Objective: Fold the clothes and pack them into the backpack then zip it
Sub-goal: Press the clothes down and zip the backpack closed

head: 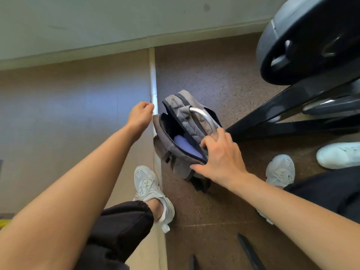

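A grey backpack [181,152] stands on the speckled brown floor with its main compartment unzipped and gaping. A folded lavender cloth [184,144] lies inside it. My right hand [220,154] grips the near-right rim of the opening, thumb spread along the bag's edge and fingers curled over the rim beside a curved silver bar [204,115]. My left hand [141,114] hovers just left of the bag's upper-left corner, seen from the back with its fingers curled. Whether it pinches anything is hidden.
A black gym machine frame [282,112] with a large weight plate [311,41] stands right of the bag. A white floor strip [153,82] runs beside the bag. My grey sneakers [150,188] flank it, and another person's white shoe [339,154] is at the right.
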A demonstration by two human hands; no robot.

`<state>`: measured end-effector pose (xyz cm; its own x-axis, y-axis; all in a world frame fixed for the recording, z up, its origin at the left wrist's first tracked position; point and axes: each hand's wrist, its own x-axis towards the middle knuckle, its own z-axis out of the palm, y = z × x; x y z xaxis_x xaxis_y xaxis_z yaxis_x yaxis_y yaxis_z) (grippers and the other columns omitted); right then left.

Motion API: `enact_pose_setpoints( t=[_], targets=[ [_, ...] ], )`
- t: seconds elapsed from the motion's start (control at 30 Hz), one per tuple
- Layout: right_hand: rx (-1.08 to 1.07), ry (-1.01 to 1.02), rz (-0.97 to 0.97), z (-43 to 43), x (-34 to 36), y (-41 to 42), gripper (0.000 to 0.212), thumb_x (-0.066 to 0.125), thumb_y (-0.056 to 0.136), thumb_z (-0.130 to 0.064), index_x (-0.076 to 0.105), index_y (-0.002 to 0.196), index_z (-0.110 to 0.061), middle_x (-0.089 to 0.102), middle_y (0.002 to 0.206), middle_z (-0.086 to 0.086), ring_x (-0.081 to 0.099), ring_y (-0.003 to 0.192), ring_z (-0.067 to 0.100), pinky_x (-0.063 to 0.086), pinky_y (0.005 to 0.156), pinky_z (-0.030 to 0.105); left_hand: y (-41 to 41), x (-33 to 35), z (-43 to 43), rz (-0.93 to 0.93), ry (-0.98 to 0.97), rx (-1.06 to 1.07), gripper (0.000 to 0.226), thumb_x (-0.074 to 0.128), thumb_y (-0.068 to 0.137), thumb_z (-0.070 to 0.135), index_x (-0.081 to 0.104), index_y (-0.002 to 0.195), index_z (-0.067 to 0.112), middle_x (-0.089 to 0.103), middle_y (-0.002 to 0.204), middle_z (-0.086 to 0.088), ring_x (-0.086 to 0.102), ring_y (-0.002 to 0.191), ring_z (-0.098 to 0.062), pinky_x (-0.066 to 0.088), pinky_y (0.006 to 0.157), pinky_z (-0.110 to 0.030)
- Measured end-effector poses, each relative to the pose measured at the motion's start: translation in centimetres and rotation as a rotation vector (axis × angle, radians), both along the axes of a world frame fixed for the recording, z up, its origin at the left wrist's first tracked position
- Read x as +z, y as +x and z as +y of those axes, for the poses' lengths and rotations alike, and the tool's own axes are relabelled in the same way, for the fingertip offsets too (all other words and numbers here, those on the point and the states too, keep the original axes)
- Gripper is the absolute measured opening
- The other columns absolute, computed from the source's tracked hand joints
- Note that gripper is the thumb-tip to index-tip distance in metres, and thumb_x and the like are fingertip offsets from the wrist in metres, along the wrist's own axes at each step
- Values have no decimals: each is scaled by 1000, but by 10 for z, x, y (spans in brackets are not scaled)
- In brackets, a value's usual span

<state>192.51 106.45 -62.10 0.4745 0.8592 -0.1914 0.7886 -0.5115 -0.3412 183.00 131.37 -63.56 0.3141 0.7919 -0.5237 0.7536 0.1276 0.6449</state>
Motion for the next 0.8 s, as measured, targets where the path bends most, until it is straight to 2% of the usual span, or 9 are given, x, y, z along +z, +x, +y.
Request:
enact_pose_setpoints(
  t=[0.1,0.2,0.27,0.37,0.47,0.53,0.6,0.7,0.8],
  targets=[
    [-59,18,-13,-3,-2,7,70,81,58,-71,49,101,-27,41,112,2,46,101,23,52,78,42,18,-25,22,21,-147,-104,27,48,101,30,65,117,16,64,116,-5,55,97,-20,43,84,-34],
    [-95,48,-20,-5,-2,14,73,83,56,-69,48,103,-26,38,111,2,45,98,23,52,76,40,32,-38,33,17,-302,-217,19,53,103,30,67,113,24,68,116,3,62,107,-18,49,87,-32],
    [-111,56,-13,-5,-2,19,74,83,56,-68,48,104,-26,38,111,3,45,98,23,51,75,41,38,-46,40,23,-406,-327,17,62,97,27,72,110,31,72,119,5,65,116,-19,54,98,-41],
    [-117,55,4,-2,-4,23,75,83,56,-67,48,108,-25,38,112,4,45,99,24,52,75,43,42,-56,47,68,-484,-434,21,68,89,26,77,102,39,74,121,3,66,120,-23,50,107,-48],
    [-131,58,3,-2,-5,25,76,84,56,-67,48,108,-26,38,112,4,46,100,25,53,75,45,50,-63,46,78,-467,-491,17,70,90,21,77,104,27,75,119,-6,69,116,-28,51,107,-51],
    [-137,51,-10,-2,-5,27,76,84,56,-67,48,109,-25,37,112,4,46,101,26,53,75,46,52,-65,46,78,-384,-500,12,67,93,14,75,101,19,74,119,-16,71,107,-29,53,104,-52],
    [-155,38,-23,-2,-5,31,77,84,56,-67,49,110,-25,37,113,5,45,101,27,52,75,47,50,-67,48,81,-328,-508,10,67,93,15,76,99,13,73,118,-22,70,96,-26,53,103,-53],
    [-175,44,-27,-1,-5,33,79,85,55,-66,49,111,-23,37,115,6,45,103,28,51,76,47,44,-71,53,98,-281,-528,35,71,92,27,71,112,-2,73,116,-23,67,94,-25,52,105,-51],
    [-163,42,-25,-2,-5,29,81,85,55,-66,49,113,-24,37,115,6,45,104,28,51,76,47,41,-71,51,127,-255,-546,47,69,91,34,66,114,-7,71,108,-19,63,96,-24,52,100,-44]
  ],
)
